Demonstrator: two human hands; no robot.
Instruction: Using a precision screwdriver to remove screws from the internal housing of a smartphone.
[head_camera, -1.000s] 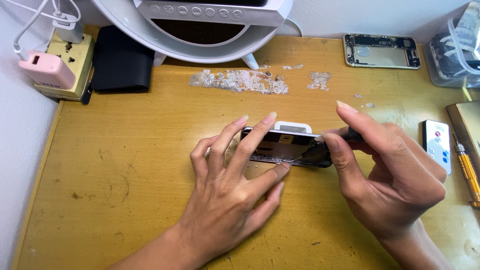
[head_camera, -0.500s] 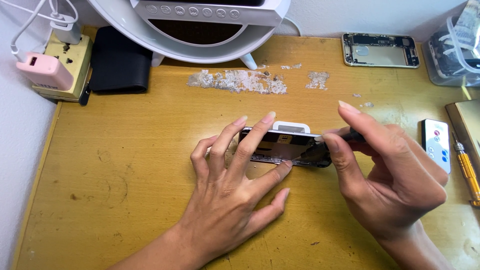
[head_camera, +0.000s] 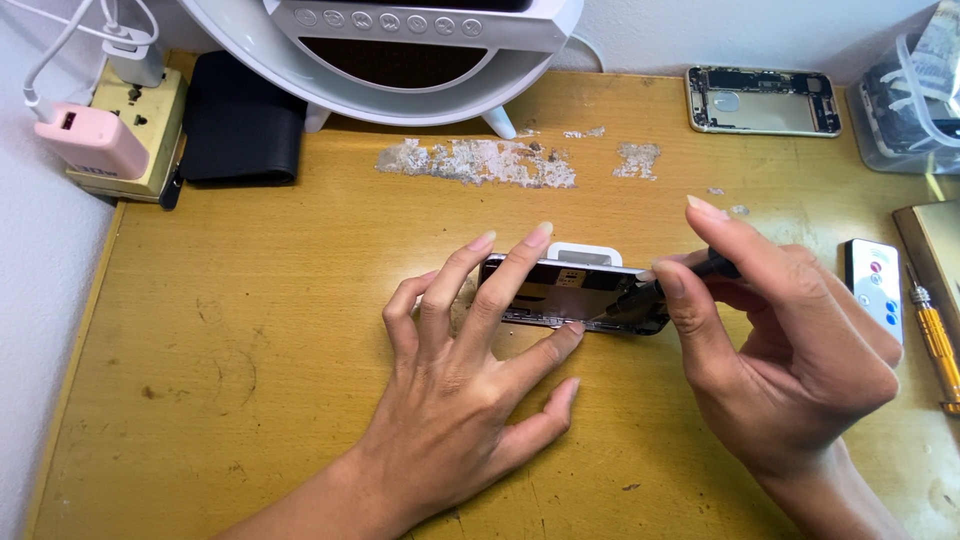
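An opened dark smartphone body with bare innards (head_camera: 570, 292) lies near the middle of the yellow wooden desk (head_camera: 250, 330). The left hand (head_camera: 470, 370) presses spread fingers on its left part; the right hand (head_camera: 790, 350), at its right end, has its grip pinched on a thin black tool (head_camera: 660, 285) touching the phone. Behind the phone sit a small white block (head_camera: 584, 253), a scraped patch (head_camera: 480, 162), a white round-framed lamp (head_camera: 400, 50) and a stripped silver phone shell (head_camera: 762, 100); right of it, a white remote (head_camera: 873, 290) and an orange screwdriver (head_camera: 935, 340).

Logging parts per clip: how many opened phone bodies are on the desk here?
2. One opened phone lies mid-desk, pinned by the left hand while the right hand works a dark tool into it. A second phone shell lies at the far right edge. Others may be hidden.
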